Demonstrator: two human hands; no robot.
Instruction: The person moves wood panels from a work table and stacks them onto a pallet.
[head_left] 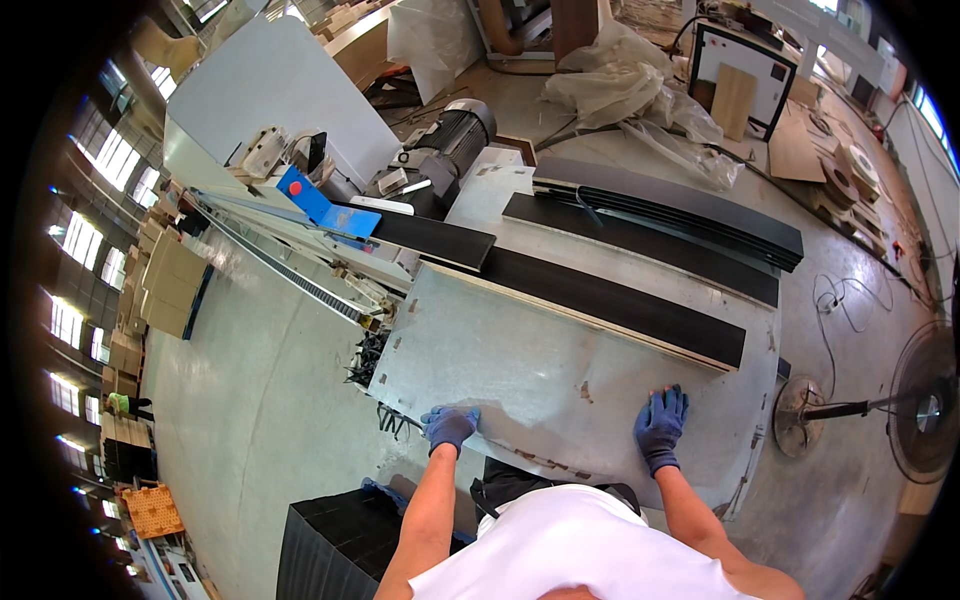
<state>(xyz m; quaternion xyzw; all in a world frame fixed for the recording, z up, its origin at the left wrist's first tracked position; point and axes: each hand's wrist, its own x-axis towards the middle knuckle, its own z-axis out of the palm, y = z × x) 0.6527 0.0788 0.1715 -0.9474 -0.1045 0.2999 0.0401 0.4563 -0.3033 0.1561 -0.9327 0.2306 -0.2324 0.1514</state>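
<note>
My left hand (450, 427), in a blue glove, rests at the near left edge of a grey metal table (520, 390); its fingers look stretched out, with nothing visible in them. Flat on the near right of the same tabletop lies my right hand (661, 428), also gloved, fingers pointing forward and holding nothing. Beyond both hands a long black board (620, 305) with a pale edge lies across the table. Its left end meets a shorter black board (435, 240) that runs up to the machine. Farther back are another black board (650, 248) and a stack of black boards (680, 210).
A machine with a blue panel (325, 210) and a red button stands at the left, a motor (450, 140) behind it. A black stack (335, 550) is by my left forearm. On the right stands a fan (925, 410). Plastic sheeting (620, 85) lies at the back.
</note>
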